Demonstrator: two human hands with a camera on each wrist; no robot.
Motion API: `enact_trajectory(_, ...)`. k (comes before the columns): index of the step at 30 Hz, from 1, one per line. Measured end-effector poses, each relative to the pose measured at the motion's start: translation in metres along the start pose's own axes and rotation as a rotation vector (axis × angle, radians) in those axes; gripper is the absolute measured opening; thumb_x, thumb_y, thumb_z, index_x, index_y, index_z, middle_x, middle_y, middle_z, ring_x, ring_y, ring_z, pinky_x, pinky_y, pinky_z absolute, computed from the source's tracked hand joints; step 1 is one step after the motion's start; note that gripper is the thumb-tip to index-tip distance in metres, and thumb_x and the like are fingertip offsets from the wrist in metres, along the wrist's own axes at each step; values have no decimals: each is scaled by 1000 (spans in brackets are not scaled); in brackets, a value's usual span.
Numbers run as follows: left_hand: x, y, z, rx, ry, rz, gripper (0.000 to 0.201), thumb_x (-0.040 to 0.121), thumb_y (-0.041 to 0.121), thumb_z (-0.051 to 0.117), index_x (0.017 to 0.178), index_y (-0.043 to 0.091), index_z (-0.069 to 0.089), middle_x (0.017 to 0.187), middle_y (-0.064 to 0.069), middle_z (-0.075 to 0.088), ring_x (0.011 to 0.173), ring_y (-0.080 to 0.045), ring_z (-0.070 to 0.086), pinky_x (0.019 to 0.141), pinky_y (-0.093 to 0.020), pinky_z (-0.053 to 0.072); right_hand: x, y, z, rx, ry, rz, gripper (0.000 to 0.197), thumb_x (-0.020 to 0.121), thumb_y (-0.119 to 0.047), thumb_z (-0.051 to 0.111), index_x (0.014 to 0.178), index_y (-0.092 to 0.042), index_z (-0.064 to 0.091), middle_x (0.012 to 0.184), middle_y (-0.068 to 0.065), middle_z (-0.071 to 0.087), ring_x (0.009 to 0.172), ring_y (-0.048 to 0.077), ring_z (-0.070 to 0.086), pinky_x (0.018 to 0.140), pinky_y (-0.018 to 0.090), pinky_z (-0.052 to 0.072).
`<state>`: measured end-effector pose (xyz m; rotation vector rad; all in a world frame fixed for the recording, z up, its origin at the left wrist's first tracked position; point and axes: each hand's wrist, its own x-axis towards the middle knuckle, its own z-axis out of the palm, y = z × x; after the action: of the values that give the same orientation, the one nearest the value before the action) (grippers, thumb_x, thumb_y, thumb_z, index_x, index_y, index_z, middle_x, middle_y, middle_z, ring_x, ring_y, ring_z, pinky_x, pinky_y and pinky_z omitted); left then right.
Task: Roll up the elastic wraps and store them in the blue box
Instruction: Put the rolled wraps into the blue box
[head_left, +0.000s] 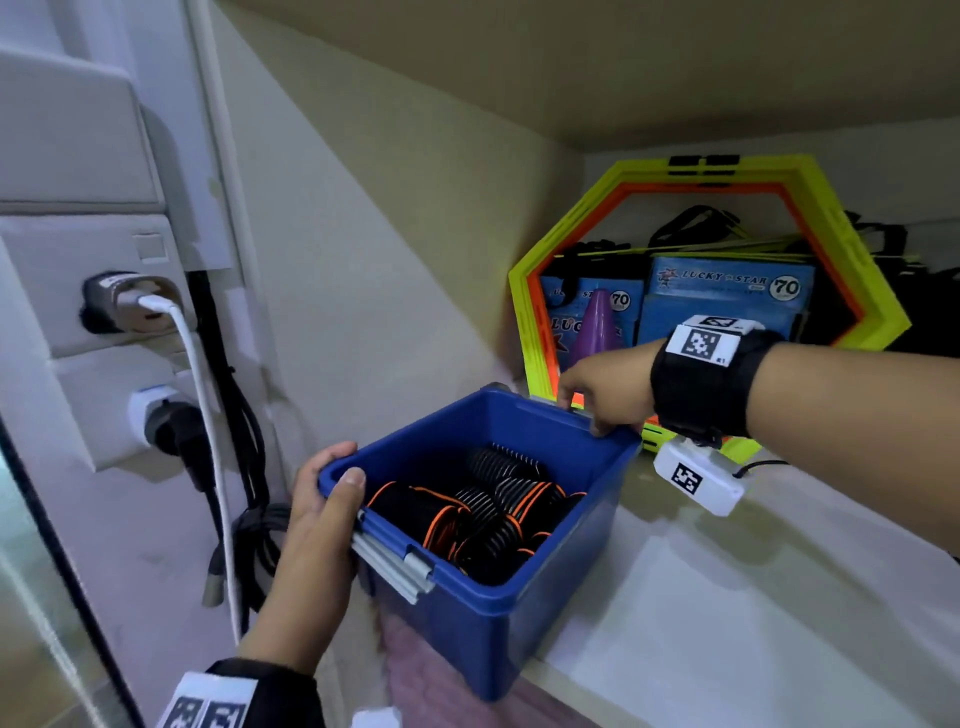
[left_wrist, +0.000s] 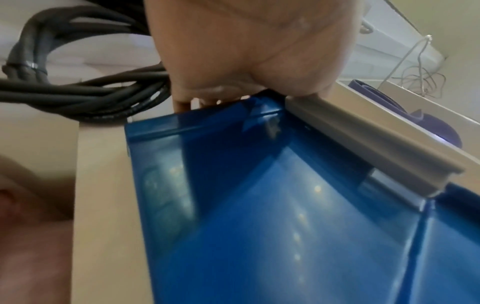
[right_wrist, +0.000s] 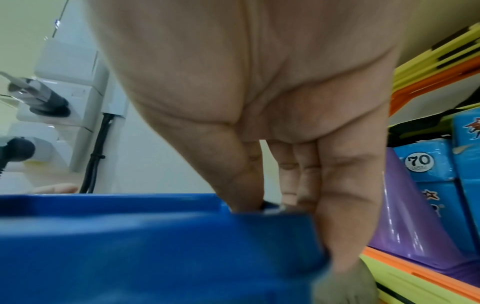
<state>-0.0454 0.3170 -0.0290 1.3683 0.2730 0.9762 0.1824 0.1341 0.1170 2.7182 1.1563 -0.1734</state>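
The blue box (head_left: 483, 629) sits on a pale shelf, its near corner overhanging the shelf edge. Inside lie several rolled elastic wraps (head_left: 483, 514), black with orange edges and white stripes. My left hand (head_left: 324, 499) grips the box's near-left rim, thumb over the top, beside a grey latch (head_left: 395, 564). My right hand (head_left: 602, 395) grips the far rim, thumb inside and fingers outside. The left wrist view shows my left hand (left_wrist: 246, 61) above the blue box's wall (left_wrist: 259, 226) and the grey latch (left_wrist: 363, 139). In the right wrist view my right hand (right_wrist: 272, 144) clasps the blue box's rim (right_wrist: 155, 246).
Yellow and orange hexagon frames (head_left: 831, 218) lean at the back of the shelf, with blue packs (head_left: 727, 296) and a purple cone (head_left: 597, 327) behind them. On the left wall are sockets with plugs (head_left: 130, 301), a white cable (head_left: 208, 441) and bundled black cables (head_left: 249, 519).
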Motion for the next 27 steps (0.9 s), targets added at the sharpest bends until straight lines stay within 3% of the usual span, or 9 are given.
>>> enact_trajectory(4, -22, 14, 5, 206, 148, 97, 40, 96, 34, 65, 129, 27, 45, 102, 2, 60, 78, -10, 63, 59, -20, 51, -27, 18, 8, 151, -47, 7, 40, 85, -14, 72, 120, -25, 55, 100, 15, 73, 77, 37, 74, 68, 41, 63)
enact_trajectory(7, -50, 25, 11, 322, 213, 148, 27, 96, 34, 61, 117, 21, 51, 94, 4, 60, 78, -13, 59, 67, -34, 56, -54, 31, 12, 312, -121, 33, 43, 85, -10, 71, 123, -21, 52, 99, 24, 72, 69, 39, 72, 64, 42, 63)
enact_trajectory(9, -71, 29, 18, 345, 169, 172, 16, 98, 35, 57, 108, 22, 57, 92, 1, 63, 75, -17, 59, 67, -37, 53, -73, 41, 16, 394, -139, 58, 42, 87, -9, 69, 124, -21, 50, 81, 20, 73, 56, 33, 68, 57, 37, 61)
enact_trajectory(11, -88, 32, 28, 305, 121, 182, 16, 100, 35, 57, 109, 22, 60, 90, -1, 64, 72, -12, 57, 63, -25, 50, -92, 51, 20, 443, -143, 79, 42, 89, -9, 67, 124, -19, 49, 63, 13, 71, 49, 30, 66, 55, 34, 60)
enact_trajectory(14, -106, 40, 48, 219, 51, 123, 21, 95, 29, 64, 113, 19, 63, 92, -4, 64, 67, -1, 56, 60, -13, 49, -124, 68, 29, 470, -140, 107, 38, 89, -9, 65, 123, -16, 49, 62, 17, 68, 47, 29, 65, 53, 34, 59)
enact_trajectory(17, -117, 41, 63, 197, -8, 91, 47, 70, 48, 84, 108, 26, 68, 82, 0, 60, 70, -10, 55, 68, -26, 49, -158, 91, 42, 491, -129, 151, 31, 89, -7, 59, 118, -13, 49, 51, 13, 65, 45, 29, 64, 51, 34, 58)
enact_trajectory(19, -125, 40, 76, 204, -31, 90, 49, 62, 53, 80, 104, 28, 69, 72, 9, 54, 70, -16, 51, 68, -31, 46, -182, 107, 52, 515, -129, 173, 29, 88, -6, 56, 116, -12, 48, 56, 19, 66, 47, 31, 64, 48, 34, 58)
enact_trajectory(23, -142, 42, 113, 159, -126, 74, 21, 87, 18, 76, 106, 21, 68, 70, -5, 61, 67, -15, 54, 60, -21, 47, -233, 139, 67, 562, -121, 226, 25, 90, -2, 53, 113, -8, 44, 56, 21, 64, 40, 27, 62, 45, 31, 56)
enact_trajectory(27, -149, 41, 157, 157, -138, 2, 22, 90, 22, 72, 109, 19, 61, 87, -12, 72, 64, -12, 62, 57, -29, 47, -284, 168, 81, 651, -113, 292, 31, 91, 2, 52, 120, 6, 45, 53, 21, 61, 37, 25, 59, 45, 33, 56)
